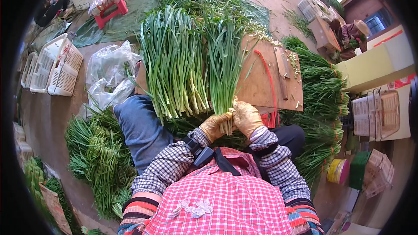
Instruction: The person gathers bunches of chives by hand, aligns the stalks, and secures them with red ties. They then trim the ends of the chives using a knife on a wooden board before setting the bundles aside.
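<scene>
A bunch of garlic chives (pixel 223 61) lies with its leaves pointing away over the wooden board (pixel 257 78). Its pale stem ends come toward me, between my two gloved hands. My left hand (pixel 215 127) is closed around the stem ends from the left. From the right, my right hand (pixel 247 118) presses its fingers on the same stems; its fingertips are partly hidden. A wider heap of loose garlic chives (pixel 172 65) lies just left of the bunch. On the board's right side rest a knife (pixel 281 72) and some red tie strips (pixel 267 72).
Tied green bundles (pixel 318 104) are stacked at the right, and loose greens (pixel 104 156) lie by my left leg. A clear plastic bag (pixel 109 74), white crates (pixel 63 67) and a red stool (pixel 111 12) stand left. Another person (pixel 350 35) sits at the far right.
</scene>
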`<state>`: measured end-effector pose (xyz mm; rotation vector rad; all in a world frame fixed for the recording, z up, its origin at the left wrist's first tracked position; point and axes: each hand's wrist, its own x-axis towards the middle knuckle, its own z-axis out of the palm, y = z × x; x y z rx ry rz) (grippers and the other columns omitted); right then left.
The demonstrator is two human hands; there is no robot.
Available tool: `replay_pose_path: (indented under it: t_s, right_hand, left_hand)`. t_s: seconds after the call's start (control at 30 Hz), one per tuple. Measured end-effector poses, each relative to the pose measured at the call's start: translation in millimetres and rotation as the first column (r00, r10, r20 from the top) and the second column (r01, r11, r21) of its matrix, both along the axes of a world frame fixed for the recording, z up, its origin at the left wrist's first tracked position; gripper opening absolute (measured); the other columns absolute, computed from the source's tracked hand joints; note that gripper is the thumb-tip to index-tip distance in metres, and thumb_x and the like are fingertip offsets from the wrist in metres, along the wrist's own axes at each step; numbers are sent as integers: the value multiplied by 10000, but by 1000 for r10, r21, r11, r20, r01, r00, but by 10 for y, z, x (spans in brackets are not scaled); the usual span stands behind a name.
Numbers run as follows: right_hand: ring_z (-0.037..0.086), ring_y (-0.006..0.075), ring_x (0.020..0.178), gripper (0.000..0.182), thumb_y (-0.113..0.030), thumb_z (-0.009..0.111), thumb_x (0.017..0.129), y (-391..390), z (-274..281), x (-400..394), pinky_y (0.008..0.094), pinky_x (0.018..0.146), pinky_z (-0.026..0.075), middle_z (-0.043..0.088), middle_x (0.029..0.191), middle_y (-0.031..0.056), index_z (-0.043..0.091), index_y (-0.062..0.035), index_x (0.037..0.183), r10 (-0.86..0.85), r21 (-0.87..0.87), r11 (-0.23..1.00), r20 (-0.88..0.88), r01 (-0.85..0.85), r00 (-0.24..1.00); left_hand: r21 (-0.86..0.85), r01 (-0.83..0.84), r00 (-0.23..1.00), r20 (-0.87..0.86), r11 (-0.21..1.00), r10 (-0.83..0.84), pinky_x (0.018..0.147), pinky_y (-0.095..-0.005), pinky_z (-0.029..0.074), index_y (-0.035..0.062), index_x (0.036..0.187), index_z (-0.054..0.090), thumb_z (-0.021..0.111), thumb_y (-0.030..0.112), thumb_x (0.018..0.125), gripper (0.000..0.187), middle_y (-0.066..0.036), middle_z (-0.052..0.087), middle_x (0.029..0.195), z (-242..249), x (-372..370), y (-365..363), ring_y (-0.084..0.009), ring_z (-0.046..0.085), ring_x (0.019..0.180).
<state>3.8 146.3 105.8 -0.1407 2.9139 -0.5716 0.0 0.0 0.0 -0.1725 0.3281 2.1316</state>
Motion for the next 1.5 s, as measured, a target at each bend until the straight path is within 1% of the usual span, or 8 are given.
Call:
replay_pose_path:
  t_s: [0.6, 0.67, 0.7, 0.87, 1.1, 1.13, 1.23, 1.5]
  right_hand:
    - [599, 156, 570, 286, -307, 606, 895, 705, -356, -2030, 293, 617, 499, 656, 687, 58, 652, -27, 867, -52, -103, 993, 30, 55, 998]
    - [564, 140, 509, 208, -223, 612, 902, 687, -98, -2092, 246, 566, 487, 647, 671, 46, 640, -34, 820, -150, -397, 914, -126, 89, 981]
    - [563, 128, 526, 180, -187, 622, 898, 488, 299, -2006, 222, 564, 483, 646, 672, 41, 635, -40, 795, -447, -789, 444, 216, 425, 868]
    - [629, 113, 828, 446, -250, 613, 918, 643, 788, -2118, 227, 703, 506, 674, 933, 101, 499, -8, 1275, -406, -948, 318, -104, 34, 908]
    - [623, 153, 1026, 363, -328, 558, 939, 1016, 163, -1207, 263, 884, 501, 660, 1126, 96, 612, -77, 1196, -128, -580, 814, -120, 35, 985]
    - [639, 144, 965, 272, -289, 540, 948, 1081, 16, -979, 247, 868, 507, 684, 1056, 72, 657, -127, 1133, 182, -10, 982, -207, -188, 961]
    - [633, 148, 920, 539, -421, 705, 817, 557, -29, -309, 279, 797, 499, 680, 981, 119, 601, -48, 1191, -221, -340, 767, 655, 544, 722]
    - [609, 186, 895, 519, -165, 780, 766, 143, -349, 51, 315, 759, 520, 625, 1043, 65, 530, -28, 1199, -105, -745, 260, 611, 615, 785]
  left_hand:
    - [-433, -84, 990, -141, 898, 24, 724, -293, 553, -26, 932, 642, 719, 106, 769, 223, -99, 650, 864, 193, 78, 72, -186, 637, 753]
    - [-416, -90, 991, -124, 905, 41, 721, -291, 554, -25, 934, 643, 714, 96, 771, 215, -96, 650, 864, 228, 74, 72, -185, 639, 752]
    - [-408, -91, 992, -115, 908, 47, 720, -291, 554, -25, 935, 643, 711, 91, 773, 211, -95, 650, 864, 245, 77, 66, -185, 640, 752]
    - [-415, -65, 994, -103, 908, 24, 707, -284, 554, -22, 940, 644, 715, 93, 772, 216, -94, 655, 875, 209, 74, 96, -186, 648, 763]
    - [-391, -86, 995, -86, 916, 57, 703, -283, 554, -13, 907, 642, 727, 101, 770, 198, -91, 653, 860, 247, 76, 115, -182, 647, 753]
    - [-385, -103, 994, -85, 917, 75, 702, -283, 554, -11, 895, 642, 729, 100, 768, 190, -89, 651, 851, 265, 83, 124, -182, 646, 748]
    - [-383, -107, 991, -112, 918, 69, 673, -276, 540, 9, 904, 639, 710, 111, 788, 170, -86, 643, 832, 367, 93, 148, -169, 636, 725]
    - [-682, -106, 623, -613, 724, -486, 724, -301, 508, 63, 959, 657, 738, 268, 764, 294, -69, 656, 814, 59, -42, 299, -180, 628, 788]
